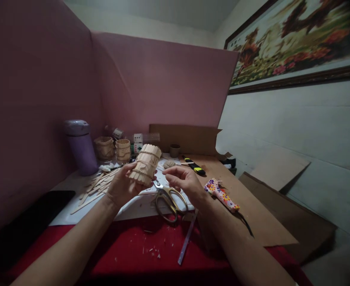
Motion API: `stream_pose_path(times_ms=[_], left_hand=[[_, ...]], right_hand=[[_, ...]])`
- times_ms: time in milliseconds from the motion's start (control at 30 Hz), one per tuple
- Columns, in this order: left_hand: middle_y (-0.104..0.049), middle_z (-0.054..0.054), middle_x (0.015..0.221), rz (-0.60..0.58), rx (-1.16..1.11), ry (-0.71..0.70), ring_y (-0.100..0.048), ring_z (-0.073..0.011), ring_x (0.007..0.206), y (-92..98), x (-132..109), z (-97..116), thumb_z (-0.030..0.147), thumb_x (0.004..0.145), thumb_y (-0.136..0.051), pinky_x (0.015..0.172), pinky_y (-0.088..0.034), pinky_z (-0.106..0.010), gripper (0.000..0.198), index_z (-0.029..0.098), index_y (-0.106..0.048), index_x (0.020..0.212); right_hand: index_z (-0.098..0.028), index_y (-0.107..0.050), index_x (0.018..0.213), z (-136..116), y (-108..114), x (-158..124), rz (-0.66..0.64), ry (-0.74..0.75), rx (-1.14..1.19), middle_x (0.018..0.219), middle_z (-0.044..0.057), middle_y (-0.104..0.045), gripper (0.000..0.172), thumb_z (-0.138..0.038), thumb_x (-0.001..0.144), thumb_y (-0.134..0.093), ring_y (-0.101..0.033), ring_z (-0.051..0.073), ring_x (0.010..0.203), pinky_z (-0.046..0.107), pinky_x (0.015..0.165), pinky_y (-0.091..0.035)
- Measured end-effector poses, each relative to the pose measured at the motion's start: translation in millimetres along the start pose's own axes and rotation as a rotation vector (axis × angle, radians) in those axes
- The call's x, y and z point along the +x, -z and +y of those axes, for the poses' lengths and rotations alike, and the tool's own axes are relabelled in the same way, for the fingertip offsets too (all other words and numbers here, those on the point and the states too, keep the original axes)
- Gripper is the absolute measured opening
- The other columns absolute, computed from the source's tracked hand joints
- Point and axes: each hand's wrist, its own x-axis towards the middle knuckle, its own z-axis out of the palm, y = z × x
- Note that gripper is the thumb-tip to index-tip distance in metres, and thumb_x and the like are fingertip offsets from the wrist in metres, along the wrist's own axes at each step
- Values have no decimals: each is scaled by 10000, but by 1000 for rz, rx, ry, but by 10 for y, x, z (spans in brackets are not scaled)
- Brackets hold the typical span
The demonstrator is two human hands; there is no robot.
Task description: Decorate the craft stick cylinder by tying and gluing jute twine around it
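My left hand (pixel 121 186) is closed around a small cylinder of wooden sticks (pixel 146 164) bound with twine, held tilted above the table. Just to its right, my right hand (pixel 183 179) hovers with fingers curled and pinched, apparently on a thin strand of twine that I cannot make out clearly. Gold-handled scissors (pixel 168 200) lie on the white sheet (pixel 133 208) right under both hands. A ball of twine (pixel 169 163) rests behind the hands.
Loose wooden sticks (pixel 96 188) lie at left beside a purple flask (pixel 81 147) and two stick cups (pixel 115 150). A patterned glue gun (pixel 222 194), a yellow-black cutter (pixel 195 166), a ruler (pixel 187 238), brown cardboard (pixel 261 222) and a pink backboard (pixel 163 83) surround the spot.
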Motion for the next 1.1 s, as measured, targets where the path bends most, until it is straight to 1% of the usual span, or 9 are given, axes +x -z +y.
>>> stream_pose_path(times_ms=[100,133,200,367,567,667,767,933,1100], left_hand=[[-744,-220,995,-43,-52,43,-726,-283,800,56,17,1,372,817,-583,704,-578,-357,498,37,-598,1185],[-745,-222,1002,-58,-69,56,-727,-291,826,70,20,-3,385,814,-583,728,-579,-370,505,41,-603,1183],[-748,-222,999,-90,-99,71,-725,-306,870,89,26,-13,408,810,-584,764,-577,-397,513,44,-619,1169],[-748,-222,1003,-158,-126,57,-720,-280,818,112,27,-21,427,804,-589,695,-569,-362,529,38,-641,1158],[-739,-242,1011,-114,-148,27,-702,-275,785,115,20,-17,420,808,-581,680,-562,-365,526,30,-647,1154],[-736,-247,974,-108,-163,25,-684,-253,743,98,13,-24,416,808,-574,659,-554,-339,512,24,-654,1128],[-731,-249,981,-114,-171,27,-672,-239,724,63,2,-30,408,803,-581,657,-554,-326,501,31,-655,1124],[-730,-233,948,-69,-185,8,-665,-230,706,29,4,-45,360,811,-567,637,-554,-313,427,50,-658,1091],[-733,-230,929,-70,-167,20,-669,-231,684,34,7,-60,346,792,-572,593,-540,-296,438,40,-655,1095]], right_hand=[[-185,-731,816,-14,8,-9,32,66,10,588,-39,-580,263,-405,688,-799,-445,75,521,227,490,-334],[-190,-735,822,-11,12,-11,41,84,6,589,-37,-586,241,-394,704,-783,-443,77,520,232,498,-340],[-193,-739,839,6,22,-9,61,122,-19,604,-30,-605,221,-384,728,-755,-454,83,530,238,511,-354],[-184,-720,843,86,56,26,122,209,-116,678,-7,-652,217,-374,740,-737,-532,111,600,255,568,-412],[-164,-700,831,161,97,47,179,357,-339,738,27,-662,201,-363,815,-679,-556,138,653,274,603,-420],[-169,-671,807,138,76,9,180,416,-410,701,11,-615,207,-363,870,-631,-520,130,632,263,579,-394],[-177,-633,769,101,36,-42,187,472,-474,652,-13,-551,220,-352,898,-599,-466,118,591,256,552,-364],[-184,-616,741,79,-9,-94,189,562,-559,649,-19,-536,209,-303,911,-587,-455,118,590,260,563,-359],[-191,-617,775,103,-11,-101,213,617,-571,666,-18,-547,171,-273,921,-583,-461,119,599,261,571,-363]])
